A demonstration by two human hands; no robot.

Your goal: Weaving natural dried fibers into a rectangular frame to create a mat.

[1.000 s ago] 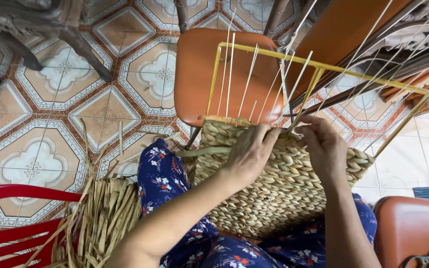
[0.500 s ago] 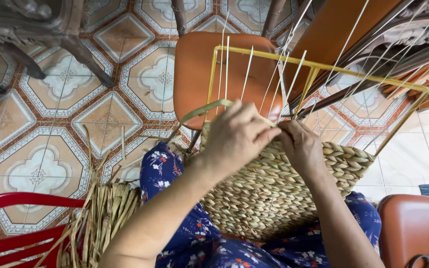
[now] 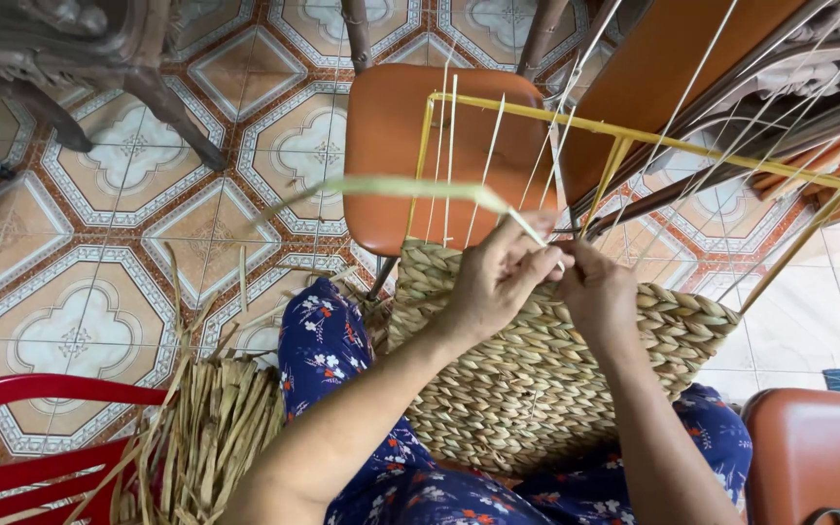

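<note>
Pale green reed strand [image 3: 391, 187], flat and long, pinched by both hands' fingers [image 3: 527, 255] above tan woven basket [image 3: 537, 369].

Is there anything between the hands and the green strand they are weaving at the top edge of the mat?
Nothing visible does. The left hand already pinches the green strand at the top edge of the woven mat, and the right hand meets it there. The white upright strings on the yellow frame stand just behind, not between.

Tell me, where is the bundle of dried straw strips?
In the head view, the bundle of dried straw strips lies at lower left on the tiled floor, between the red chair and the person's left knee.
</note>
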